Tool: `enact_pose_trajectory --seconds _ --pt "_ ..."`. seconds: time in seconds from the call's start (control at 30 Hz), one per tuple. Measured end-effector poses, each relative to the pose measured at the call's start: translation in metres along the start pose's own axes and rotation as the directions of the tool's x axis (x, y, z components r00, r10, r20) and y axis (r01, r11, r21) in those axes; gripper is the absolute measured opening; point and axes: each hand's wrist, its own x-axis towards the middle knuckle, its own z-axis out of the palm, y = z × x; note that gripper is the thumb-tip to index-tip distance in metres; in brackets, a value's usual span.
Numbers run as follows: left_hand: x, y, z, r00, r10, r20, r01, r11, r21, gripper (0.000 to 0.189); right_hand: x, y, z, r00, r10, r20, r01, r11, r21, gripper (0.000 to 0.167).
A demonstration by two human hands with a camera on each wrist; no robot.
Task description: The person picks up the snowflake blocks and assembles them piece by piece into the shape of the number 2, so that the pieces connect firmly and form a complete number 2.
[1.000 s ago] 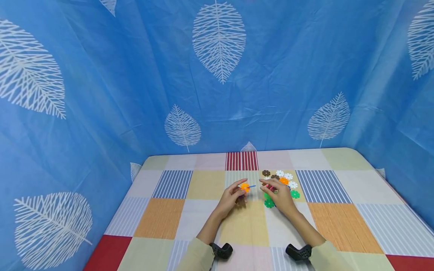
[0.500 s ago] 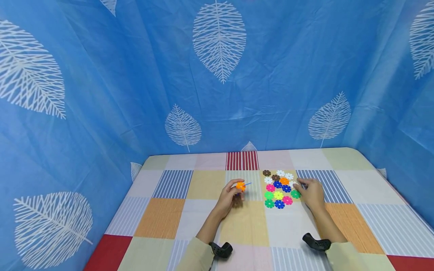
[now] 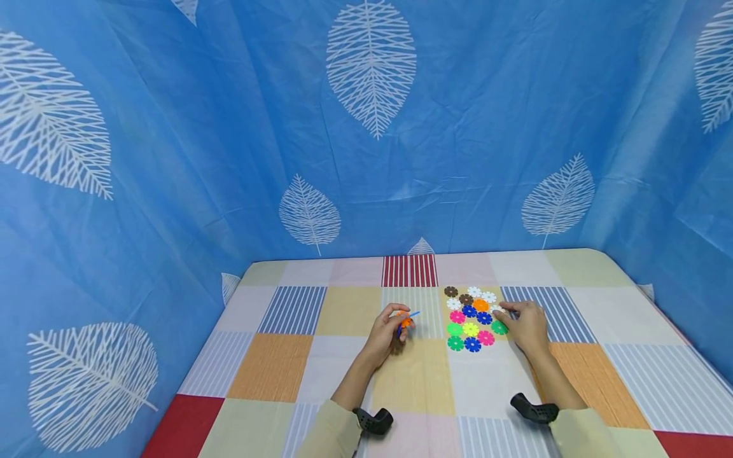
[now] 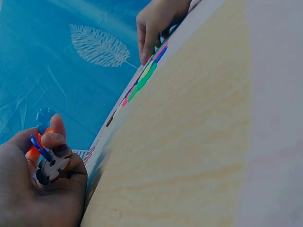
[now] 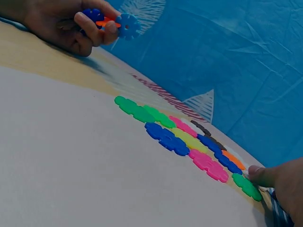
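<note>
My left hand (image 3: 382, 336) holds several notched plastic snowflake discs joined together, above the table left of the loose discs. In the left wrist view these are a brown disc (image 4: 53, 164), a dark blue disc (image 4: 40, 147), an orange disc (image 4: 33, 152) and a lighter blue disc (image 4: 46, 117). My right hand (image 3: 529, 326) is at the right edge of the loose discs, thumb and forefinger pinching a white disc (image 3: 495, 310) that they partly cover. Just in front of those fingertips lies a green disc (image 5: 246, 187).
Loose discs lie flat in a close group: yellow (image 3: 470, 329), pink (image 3: 485, 338), blue (image 3: 472, 345), orange (image 3: 480, 306), brown (image 3: 451, 292), white and green. A patchwork cloth (image 3: 412, 381) covers the table; a blue leaf-patterned curtain (image 3: 458, 127) stands behind it.
My right hand has moved right, from above the discs to the white disc at their edge. My left hand stays in place while the joined discs turn in its fingers.
</note>
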Motion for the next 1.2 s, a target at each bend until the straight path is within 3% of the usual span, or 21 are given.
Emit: enact_pose_trajectory --seconds 0.2,0.37,0.47,0.57,0.63,0.7,0.83,0.9,1.1,1.2 --pt "0.000 0.000 -0.001 1.000 -0.007 -0.015 0.007 1.000 0.022 0.028 0.000 0.002 0.002 1.000 -0.001 -0.019 0.002 0.999 0.045 0.028" --pt "0.001 -0.001 -0.002 1.000 -0.016 -0.020 0.016 1.000 0.022 0.029 0.000 -0.008 0.006 0.997 0.069 -0.021 -0.063 0.977 0.202 0.023" --pt "0.003 -0.007 -0.006 0.999 -0.024 -0.023 0.024 1.000 0.013 0.029 -0.002 -0.025 0.011 0.995 0.077 0.067 -0.098 0.912 0.397 0.028" --pt "0.006 -0.014 -0.009 0.999 -0.032 -0.031 0.032 0.999 0.000 0.028 -0.007 -0.049 0.020 0.979 0.065 0.191 -0.166 0.799 0.578 0.035" --pt "0.007 -0.017 -0.010 0.999 -0.032 -0.036 0.032 0.999 -0.003 0.024 -0.012 -0.066 0.027 0.962 0.055 0.268 -0.221 0.736 0.640 0.038" --pt "0.008 -0.018 -0.010 0.999 -0.027 -0.037 0.027 1.000 -0.009 0.020 -0.016 -0.081 0.034 0.947 0.054 0.316 -0.263 0.693 0.671 0.039" --pt "0.007 -0.019 -0.008 0.999 -0.021 -0.029 0.021 1.000 -0.014 0.015 -0.024 -0.099 0.044 0.942 0.040 0.333 -0.280 0.644 0.713 0.036" --pt "0.006 -0.019 -0.007 0.999 -0.029 -0.027 0.028 0.999 -0.021 0.014 -0.027 -0.104 0.046 0.947 0.024 0.320 -0.262 0.633 0.729 0.034" --pt "0.007 -0.015 -0.006 0.997 -0.071 -0.031 0.071 0.997 -0.009 0.013 -0.034 -0.110 0.051 0.948 -0.048 0.315 -0.231 0.578 0.783 0.033" --pt "0.003 -0.005 -0.002 0.997 -0.073 -0.019 0.073 0.997 0.017 0.014 -0.035 -0.110 0.053 0.949 -0.056 0.310 -0.227 0.561 0.796 0.032"
